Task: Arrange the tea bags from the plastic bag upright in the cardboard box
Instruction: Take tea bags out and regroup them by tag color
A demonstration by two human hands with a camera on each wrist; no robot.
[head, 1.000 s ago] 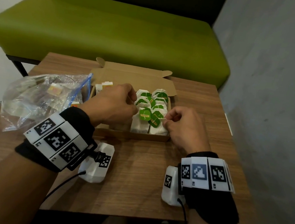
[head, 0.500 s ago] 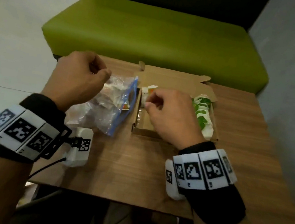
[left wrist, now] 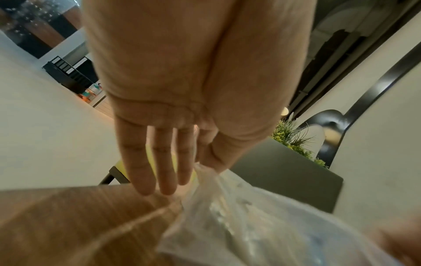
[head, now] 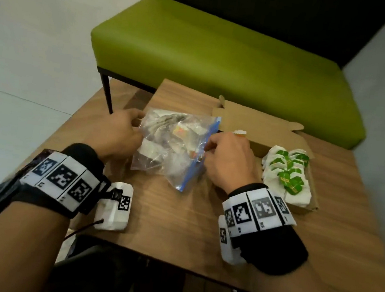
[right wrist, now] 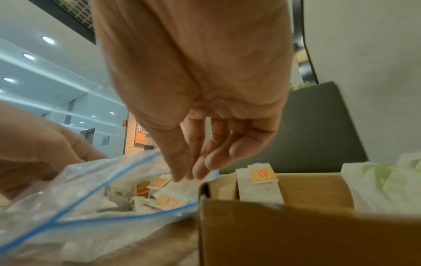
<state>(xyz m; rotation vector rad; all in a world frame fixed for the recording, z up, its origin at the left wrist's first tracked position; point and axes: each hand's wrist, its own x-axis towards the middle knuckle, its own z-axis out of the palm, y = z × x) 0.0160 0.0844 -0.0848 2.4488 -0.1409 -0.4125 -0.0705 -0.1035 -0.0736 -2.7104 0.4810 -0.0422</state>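
Left hand (left wrist: 193,100): thumb and forefinger pinch the crinkled clear zip-top plastic bag (head: 174,148) on the wooden table (head: 178,217), other fingers straight. Right hand (right wrist: 198,86): fingertips (right wrist: 198,171) bunched, nearly together at the bag's blue-edged mouth above orange-tagged tea bags (right wrist: 168,199); contact unclear. Cardboard box (head: 301,203) just right, green-tagged tea bags (head: 285,174) upright inside.

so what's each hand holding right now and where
The left hand pinches the plastic bag at its closed far-left end. The right hand is at the bag's blue zip mouth; fingers together, but a grip cannot be told.
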